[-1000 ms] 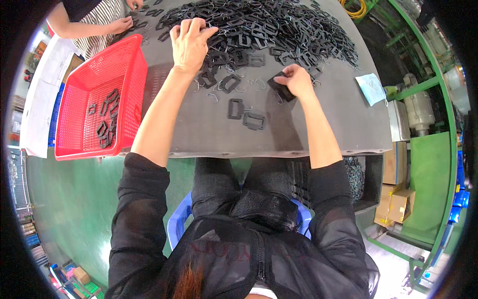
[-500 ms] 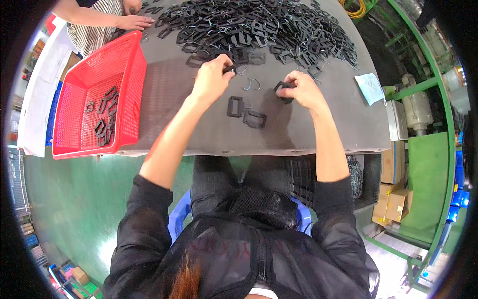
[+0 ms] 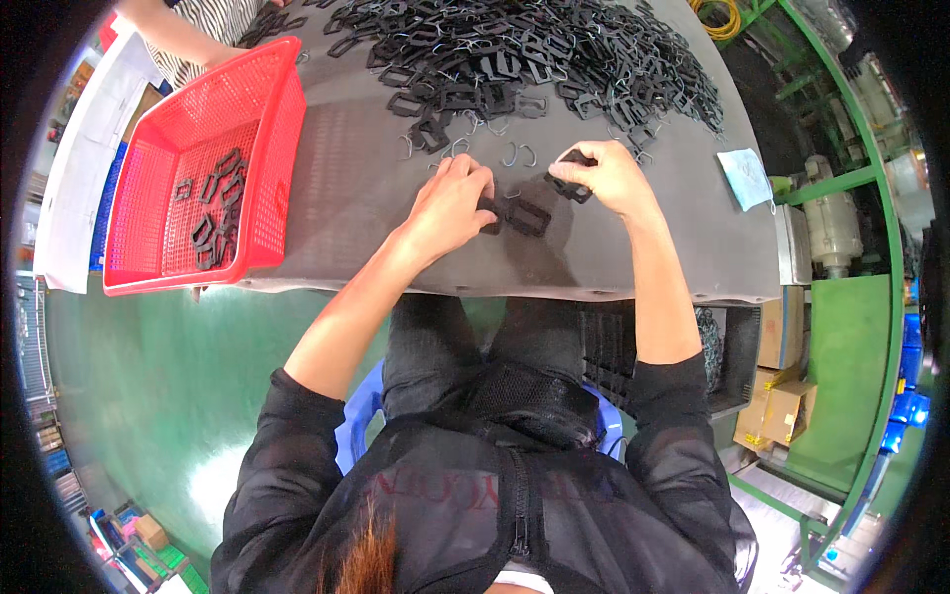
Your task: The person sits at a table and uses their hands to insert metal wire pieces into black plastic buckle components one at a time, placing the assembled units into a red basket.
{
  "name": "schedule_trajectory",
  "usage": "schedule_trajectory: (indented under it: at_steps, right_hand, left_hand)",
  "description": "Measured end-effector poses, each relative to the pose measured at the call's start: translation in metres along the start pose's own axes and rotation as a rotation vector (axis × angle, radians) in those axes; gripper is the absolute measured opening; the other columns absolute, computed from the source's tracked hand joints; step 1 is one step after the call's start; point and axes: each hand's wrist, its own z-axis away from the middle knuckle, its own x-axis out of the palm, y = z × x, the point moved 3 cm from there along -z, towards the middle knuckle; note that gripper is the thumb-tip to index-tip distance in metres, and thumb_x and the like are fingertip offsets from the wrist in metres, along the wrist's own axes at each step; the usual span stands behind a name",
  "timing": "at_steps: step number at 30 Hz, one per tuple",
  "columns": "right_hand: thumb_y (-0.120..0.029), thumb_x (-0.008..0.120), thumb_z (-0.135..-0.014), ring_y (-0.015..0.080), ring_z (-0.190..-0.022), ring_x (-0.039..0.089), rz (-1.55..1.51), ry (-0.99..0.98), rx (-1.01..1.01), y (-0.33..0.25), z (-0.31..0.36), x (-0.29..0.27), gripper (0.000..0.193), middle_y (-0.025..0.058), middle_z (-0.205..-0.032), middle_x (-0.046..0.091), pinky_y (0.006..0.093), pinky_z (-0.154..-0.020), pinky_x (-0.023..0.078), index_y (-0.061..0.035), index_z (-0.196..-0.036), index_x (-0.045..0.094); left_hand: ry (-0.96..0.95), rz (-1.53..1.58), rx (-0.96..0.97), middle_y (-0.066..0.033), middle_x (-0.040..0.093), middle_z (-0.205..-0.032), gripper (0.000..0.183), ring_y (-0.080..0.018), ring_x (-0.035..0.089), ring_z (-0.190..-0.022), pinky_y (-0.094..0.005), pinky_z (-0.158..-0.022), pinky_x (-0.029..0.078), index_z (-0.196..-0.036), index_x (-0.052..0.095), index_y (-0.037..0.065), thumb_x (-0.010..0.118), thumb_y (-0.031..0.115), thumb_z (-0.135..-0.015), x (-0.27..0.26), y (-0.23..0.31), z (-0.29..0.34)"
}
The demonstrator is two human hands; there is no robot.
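Observation:
My right hand (image 3: 612, 180) is closed on black plastic buckles (image 3: 571, 188), held just over the grey tabletop; the fingers partly cover them. Lower and to the left, my left hand (image 3: 450, 206) has its thumb and fingers closed around another black buckle, mostly hidden under the fingertips. Close to those fingertips lies a rectangular black buckle (image 3: 529, 216) with a metal hook at its top. Loose, bent metal hooks (image 3: 519, 154) rest between and beyond my hands.
A large heap of black buckles with hooks (image 3: 534, 49) covers the table's far side. At left, a red plastic basket (image 3: 274, 188) contains several buckles. Another person's arm (image 3: 183, 35) reaches in behind it. A light blue face mask (image 3: 745, 178) lies near the table's right edge.
My left hand has come nearer and right, from the heap's edge to a buckle on the table. My right hand stays closed on its buckles. The other person's hand is now hidden behind the basket.

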Motion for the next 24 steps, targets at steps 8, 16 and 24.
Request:
schedule_trajectory:
  at_steps: [8, 16, 24]
  right_hand:
    - [-0.016, 0.077, -0.065, 0.0332, -0.091, 0.054, 0.308, 0.212, -0.216, -0.013, 0.046, 0.069, 0.038, 0.0168, -0.099, 0.055, 0.0418, -0.077, 0.045, -0.004, -0.094, 0.055]
    - [-0.014, 0.076, -0.066, 0.0236, -0.076, 0.06, -0.094, 0.307, -0.179, -0.056, 0.019, 0.059, 0.038, 0.0139, -0.081, 0.061, 0.0337, -0.07, 0.047, -0.0026, -0.091, 0.05]
    - [-0.015, 0.074, -0.069, 0.0275, -0.095, 0.056, -0.002, 0.342, -0.537, -0.122, 0.005, 0.083, 0.034, 0.0114, -0.097, 0.055, 0.037, -0.082, 0.046, -0.005, -0.096, 0.057]
  left_hand:
    - [0.19, 0.889, -0.32, -0.0083, 0.061, -0.092, 0.024, -0.0175, 0.059, -0.08, -0.0288, -0.071, 0.047, -0.102, 0.054, 0.0, 0.061, 0.004, -0.079, 0.008, -0.04, -0.002]
    - [0.329, 1.858, -0.555, -0.0138, 0.058, -0.095, 0.02, -0.03, 0.059, -0.087, -0.0554, -0.084, 0.048, -0.101, 0.051, 0.0, 0.04, 0.001, -0.084, 0.007, -0.042, 0.004]
    - [0.538, 2.001, -0.635, -0.0128, 0.058, -0.106, 0.033, -0.0248, 0.057, -0.097, -0.0422, -0.083, 0.048, -0.106, 0.051, 0.003, 0.028, 0.024, -0.094, -0.013, -0.036, 0.005]
